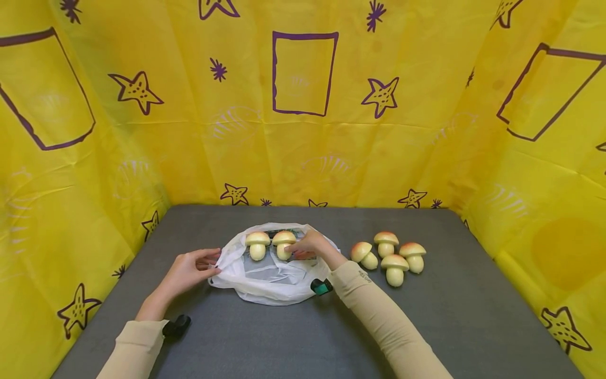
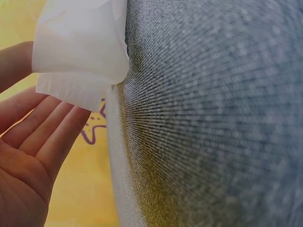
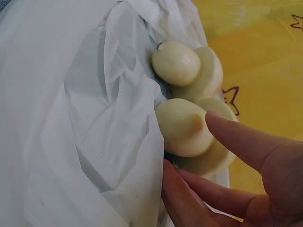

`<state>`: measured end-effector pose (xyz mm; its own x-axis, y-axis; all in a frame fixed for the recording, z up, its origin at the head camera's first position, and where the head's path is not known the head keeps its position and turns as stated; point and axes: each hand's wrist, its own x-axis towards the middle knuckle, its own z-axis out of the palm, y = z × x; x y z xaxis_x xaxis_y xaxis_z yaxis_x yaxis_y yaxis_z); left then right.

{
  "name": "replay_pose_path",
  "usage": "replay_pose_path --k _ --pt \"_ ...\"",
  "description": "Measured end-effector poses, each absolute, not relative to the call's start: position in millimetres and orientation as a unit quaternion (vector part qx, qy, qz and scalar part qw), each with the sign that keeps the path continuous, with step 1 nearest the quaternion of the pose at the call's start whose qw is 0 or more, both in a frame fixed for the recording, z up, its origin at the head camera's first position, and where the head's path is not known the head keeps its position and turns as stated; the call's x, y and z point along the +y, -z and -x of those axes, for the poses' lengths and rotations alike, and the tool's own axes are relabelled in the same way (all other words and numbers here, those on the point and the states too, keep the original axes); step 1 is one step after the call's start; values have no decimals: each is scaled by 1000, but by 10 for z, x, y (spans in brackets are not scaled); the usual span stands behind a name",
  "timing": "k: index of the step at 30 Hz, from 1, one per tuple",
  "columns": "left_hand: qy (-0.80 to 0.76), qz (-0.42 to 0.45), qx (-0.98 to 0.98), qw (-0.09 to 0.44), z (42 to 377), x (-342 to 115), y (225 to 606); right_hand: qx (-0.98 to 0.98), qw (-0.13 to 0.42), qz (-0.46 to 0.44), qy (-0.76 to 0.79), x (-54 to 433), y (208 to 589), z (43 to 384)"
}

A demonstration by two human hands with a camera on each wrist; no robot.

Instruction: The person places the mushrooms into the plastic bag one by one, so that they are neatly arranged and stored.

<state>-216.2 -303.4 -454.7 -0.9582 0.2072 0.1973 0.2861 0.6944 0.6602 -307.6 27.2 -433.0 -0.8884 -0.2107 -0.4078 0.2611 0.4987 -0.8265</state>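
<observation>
Mushrooms, two of them, are sitting side by side on the white plastic bag [image 1: 270, 276] in the middle of the grey table [image 1: 265, 342]: the left mushroom [image 1: 258, 244] is on its own, and the right mushroom [image 1: 283, 243] is the one I've got my right hand [image 1: 310, 245] on. From the right wrist view my thumb and fingers are curled round its pale stem, with the cap just beyond, so that hand is gripping it. My left hand [image 1: 189, 271] is over at the left edge of the bag; in the left wrist view the fingers [image 2: 45, 127] look fairly straight and loose, with the bag's edge lying against them and the thumb just above it, so I'd say touching rather than a proper grip. My hands are apart, one on each side of the bag. Off to the right of the bag, near it but not touching, there's a little cluster of four more mushrooms [image 1: 389, 255] on the bare table. Yellow cloth with purple stars [image 1: 137, 90] walls in the left, far and right sides.
</observation>
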Motion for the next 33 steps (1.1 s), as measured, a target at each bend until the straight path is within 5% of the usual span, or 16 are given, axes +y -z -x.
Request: replay_pose_path --k 33 --pt "359 127 -923 56 2156 -3004 4568 851 172 25 496 1190 3774 2777"
